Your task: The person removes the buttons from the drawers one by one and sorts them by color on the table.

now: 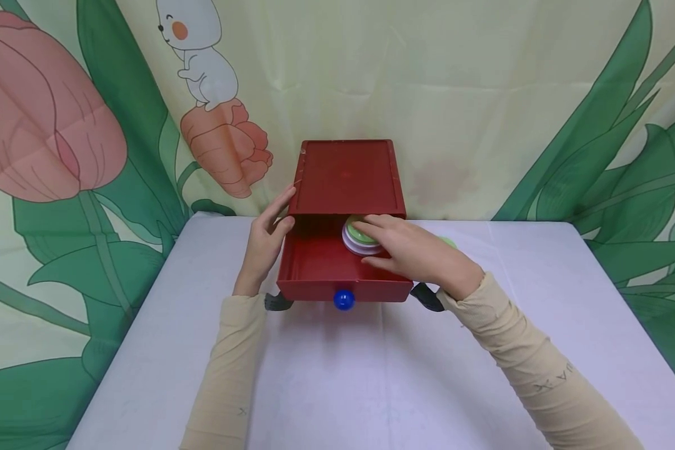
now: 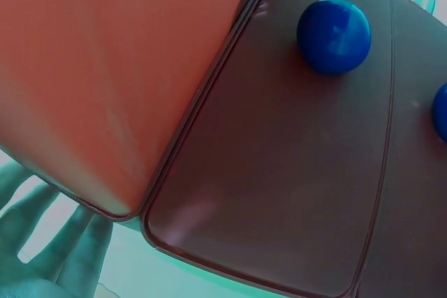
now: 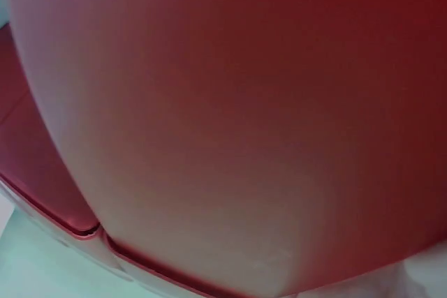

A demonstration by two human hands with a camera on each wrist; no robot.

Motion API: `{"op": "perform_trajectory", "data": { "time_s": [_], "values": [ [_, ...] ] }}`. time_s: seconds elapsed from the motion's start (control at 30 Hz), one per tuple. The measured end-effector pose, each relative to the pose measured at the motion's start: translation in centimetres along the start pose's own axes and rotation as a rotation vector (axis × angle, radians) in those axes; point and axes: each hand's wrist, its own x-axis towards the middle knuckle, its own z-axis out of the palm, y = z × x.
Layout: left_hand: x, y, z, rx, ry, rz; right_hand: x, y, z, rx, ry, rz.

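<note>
A red cabinet (image 1: 345, 178) stands at the far side of the table with its top drawer (image 1: 315, 265) pulled out. A blue knob (image 1: 344, 300) sits on the drawer front. Inside, toward the right, lies a round stack of dishes (image 1: 355, 244), green on top and whitish below. My right hand (image 1: 413, 250) reaches in and holds the stack, fingers over the green top and thumb at the near side, hiding its right part. With fingers extended, my left hand (image 1: 261, 244) rests along the cabinet's left side. Its fingers also show in the left wrist view, beside a reddish panel (image 2: 105, 88).
Part of another green object (image 1: 447, 242) shows behind the right hand, on the table's right side. A white cloth covers the table (image 1: 337, 381). Behind it hangs a printed curtain (image 1: 450, 94). More drawer fronts with blue knobs (image 2: 334, 36) show in the left wrist view.
</note>
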Motion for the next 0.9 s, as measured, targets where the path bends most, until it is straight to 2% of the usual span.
{"op": "perform_trajectory", "data": {
  "time_s": [0.17,0.4,0.9],
  "values": [
    [0.0,0.5,0.4,-0.012,0.017,-0.013,0.2,0.1,0.0,-0.027,0.003,-0.02],
    [-0.4,3.1,1.4,0.027,0.071,-0.043,0.0,0.3,0.1,-0.016,0.048,-0.048],
    [-0.6,3.6,1.7,0.004,0.089,-0.071,-0.4,0.1,-0.1,0.047,0.056,-0.042]
  ]
}}
